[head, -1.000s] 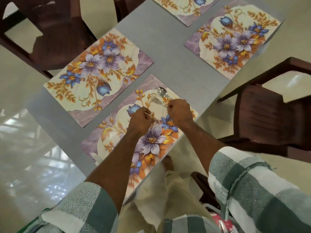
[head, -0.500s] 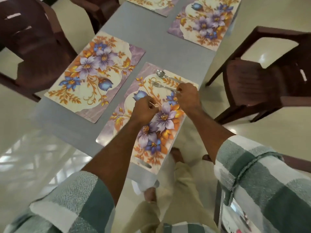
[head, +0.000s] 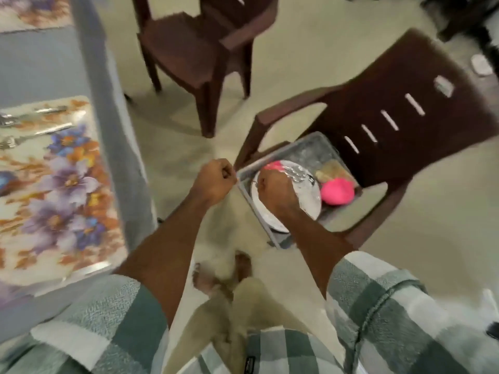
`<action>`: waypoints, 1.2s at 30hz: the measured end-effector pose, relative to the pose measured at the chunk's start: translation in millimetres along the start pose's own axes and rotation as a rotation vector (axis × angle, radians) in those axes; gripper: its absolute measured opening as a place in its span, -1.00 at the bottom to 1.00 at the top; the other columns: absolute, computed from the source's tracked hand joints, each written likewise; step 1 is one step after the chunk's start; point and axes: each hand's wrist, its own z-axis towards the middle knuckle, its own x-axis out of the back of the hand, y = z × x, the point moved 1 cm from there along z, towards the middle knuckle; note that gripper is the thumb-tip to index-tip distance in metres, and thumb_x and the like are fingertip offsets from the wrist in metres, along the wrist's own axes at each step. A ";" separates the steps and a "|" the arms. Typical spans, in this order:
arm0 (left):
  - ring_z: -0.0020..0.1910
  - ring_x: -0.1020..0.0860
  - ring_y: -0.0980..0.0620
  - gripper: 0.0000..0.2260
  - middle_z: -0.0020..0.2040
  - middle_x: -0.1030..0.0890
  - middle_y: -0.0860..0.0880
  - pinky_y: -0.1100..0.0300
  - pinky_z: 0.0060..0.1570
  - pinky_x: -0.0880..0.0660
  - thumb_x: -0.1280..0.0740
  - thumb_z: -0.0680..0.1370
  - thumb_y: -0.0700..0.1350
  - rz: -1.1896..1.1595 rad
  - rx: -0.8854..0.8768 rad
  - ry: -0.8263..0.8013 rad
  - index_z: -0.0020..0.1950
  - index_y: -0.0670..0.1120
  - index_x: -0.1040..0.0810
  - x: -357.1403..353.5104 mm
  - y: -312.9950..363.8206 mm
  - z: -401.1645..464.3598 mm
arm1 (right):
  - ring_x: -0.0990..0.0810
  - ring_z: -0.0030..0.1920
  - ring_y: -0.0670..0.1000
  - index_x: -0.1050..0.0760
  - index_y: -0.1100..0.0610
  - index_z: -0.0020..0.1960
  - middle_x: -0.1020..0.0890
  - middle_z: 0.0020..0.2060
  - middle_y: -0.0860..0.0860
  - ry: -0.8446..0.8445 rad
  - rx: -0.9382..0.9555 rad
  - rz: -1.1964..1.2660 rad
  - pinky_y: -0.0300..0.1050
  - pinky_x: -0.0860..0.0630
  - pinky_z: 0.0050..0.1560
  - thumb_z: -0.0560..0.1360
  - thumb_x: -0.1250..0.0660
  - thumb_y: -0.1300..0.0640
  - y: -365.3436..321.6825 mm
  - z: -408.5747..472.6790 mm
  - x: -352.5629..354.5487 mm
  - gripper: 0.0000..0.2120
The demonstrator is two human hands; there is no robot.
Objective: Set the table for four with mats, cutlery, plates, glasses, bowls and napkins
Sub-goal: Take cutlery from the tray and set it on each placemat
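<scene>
The floral mat (head: 62, 190) lies on the grey table (head: 40, 63) at the left, with a spoon (head: 40, 112) and a fork (head: 35, 134) on its far end. My left hand (head: 216, 180) hangs as a fist over the floor between table and chair; nothing shows in it. A grey tray (head: 305, 149) sits on a brown chair (head: 405, 125) and holds white plates (head: 310, 195), shiny cutlery (head: 298, 174) and pink items (head: 337, 191). My right hand (head: 275, 194) is over the plates, fingers curled toward the cutlery; blur hides whether it grips any.
A second brown chair (head: 194, 44) stands farther back beside the table's edge. Another mat (head: 32, 9) shows at the top left. Bare beige floor lies between table and chairs, with my feet (head: 224, 273) below.
I have turned right, away from the mat. Both hands left the cutlery on the mat; the right one now reaches into the tray on the chair, and the left hangs beside it.
</scene>
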 end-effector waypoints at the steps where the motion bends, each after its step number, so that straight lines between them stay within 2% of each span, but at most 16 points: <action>1: -0.23 -0.60 -0.02 -0.83 -0.28 -0.61 0.01 0.12 -0.14 -0.53 -0.49 0.43 -0.21 0.039 -0.039 -0.040 -0.26 0.00 -0.55 -19.6 9.6 -0.4 | -0.62 -0.01 0.23 -0.59 0.17 -0.01 -0.65 -0.08 0.18 0.007 -0.035 -0.005 0.05 -0.48 0.01 0.56 -0.23 0.20 24.6 -11.7 -0.7 -0.84; 3: -0.23 -0.58 -0.01 -0.88 -0.26 -0.62 -0.02 0.12 -0.12 -0.51 -0.49 0.43 -0.22 0.069 -0.079 -0.108 -0.21 -0.06 -0.59 -53.7 24.0 -1.6 | -0.62 -0.01 0.22 -0.58 0.17 -0.01 -0.65 -0.09 0.17 -0.002 -0.112 -0.006 0.06 -0.51 0.00 0.56 -0.23 0.20 65.0 -32.5 -0.5 -0.85; 7: -0.29 -0.51 0.05 -0.90 -0.31 -0.57 0.02 0.14 -0.16 -0.46 -0.51 0.46 -0.19 0.063 -0.049 -0.226 -0.16 -0.11 -0.60 -111.7 38.0 -5.7 | -0.62 -0.02 0.20 -0.58 0.16 0.01 -0.66 -0.07 0.14 -0.079 -0.244 -0.010 0.01 -0.53 -0.04 0.53 -0.25 0.20 128.4 -60.7 1.8 -0.85; 13: -0.22 -0.57 0.03 -0.87 -0.25 -0.61 0.03 0.20 -0.20 -0.45 -0.52 0.47 -0.14 0.076 0.052 -0.286 -0.16 -0.06 -0.58 -174.0 38.0 6.9 | -0.60 -0.15 0.15 -0.58 0.11 -0.10 -0.66 -0.17 0.08 -0.086 -0.303 0.083 -0.03 -0.53 -0.18 0.50 -0.30 0.22 194.6 -55.4 1.2 -0.91; 17: -0.27 -0.51 0.13 -0.86 -0.27 -0.58 0.08 0.29 -0.28 -0.38 -0.52 0.49 -0.14 0.055 0.148 -0.193 -0.18 -0.05 -0.57 -203.8 43.3 22.6 | -0.61 -0.16 0.12 -0.57 0.07 -0.11 -0.64 -0.19 0.05 -0.190 -0.240 0.090 -0.01 -0.59 -0.17 0.49 -0.30 0.22 233.0 -28.6 -12.6 -0.90; 21: -0.25 -0.54 0.11 -0.83 -0.25 -0.59 0.07 0.26 -0.23 -0.41 -0.51 0.48 -0.15 0.005 0.293 -0.035 -0.20 -0.02 -0.54 -237.2 34.8 31.9 | -0.63 -0.09 0.13 -0.59 0.10 -0.04 -0.66 -0.14 0.08 -0.351 -0.046 0.029 0.02 -0.61 -0.05 0.51 -0.30 0.22 263.5 13.2 -36.8 -0.90; 24: -0.21 -0.58 0.06 -0.89 -0.23 -0.63 0.05 0.29 -0.21 -0.41 -0.48 0.49 -0.17 -0.008 0.399 0.069 -0.17 -0.08 -0.57 -271.4 19.6 29.1 | -0.63 0.00 0.13 -0.61 0.09 0.02 -0.68 -0.06 0.10 -0.505 0.064 -0.036 0.01 -0.61 0.04 0.51 -0.32 0.23 289.6 39.9 -60.5 -0.85; 28: -0.20 -0.60 0.04 -0.90 -0.22 -0.64 0.04 0.27 -0.19 -0.47 -0.46 0.49 -0.19 -0.020 0.471 0.132 -0.18 -0.05 -0.58 -307.1 1.2 27.9 | -0.63 0.00 0.08 -0.65 0.02 0.05 -0.69 0.00 0.06 -0.622 0.105 -0.046 -0.09 -0.57 0.01 0.52 -0.36 0.20 317.3 61.0 -93.4 -0.84; 31: -0.22 -0.61 0.01 -0.84 -0.26 -0.61 0.07 0.08 -0.13 -0.64 -0.47 0.51 -0.19 -0.069 0.529 0.171 -0.19 0.01 -0.56 -320.7 -14.9 28.2 | -0.65 -0.03 0.11 -0.66 0.03 0.07 -0.70 -0.01 0.07 -0.631 0.154 -0.053 -0.06 -0.60 0.03 0.53 -0.35 0.15 319.4 65.4 -118.4 -0.83; 33: -0.22 -0.63 -0.02 -0.88 -0.23 -0.62 0.04 0.00 -0.11 -0.66 -0.46 0.52 -0.20 -0.095 0.551 0.203 -0.16 -0.03 -0.58 -326.7 -22.7 26.1 | -0.66 -0.03 0.13 -0.67 0.02 0.07 -0.70 -0.04 0.07 -0.595 0.195 -0.051 -0.04 -0.60 0.04 0.53 -0.33 0.15 314.2 66.7 -132.7 -0.81; 36: -0.28 -0.66 -0.07 -0.89 -0.23 -0.61 0.02 0.14 -0.24 -0.61 -0.43 0.54 -0.23 -0.129 0.576 0.249 -0.14 -0.05 -0.57 -332.8 -29.6 21.3 | -0.64 -0.04 0.12 -0.66 0.01 0.05 -0.68 -0.06 0.05 -0.544 0.273 -0.113 -0.05 -0.57 0.02 0.54 -0.32 0.18 302.8 65.5 -150.9 -0.82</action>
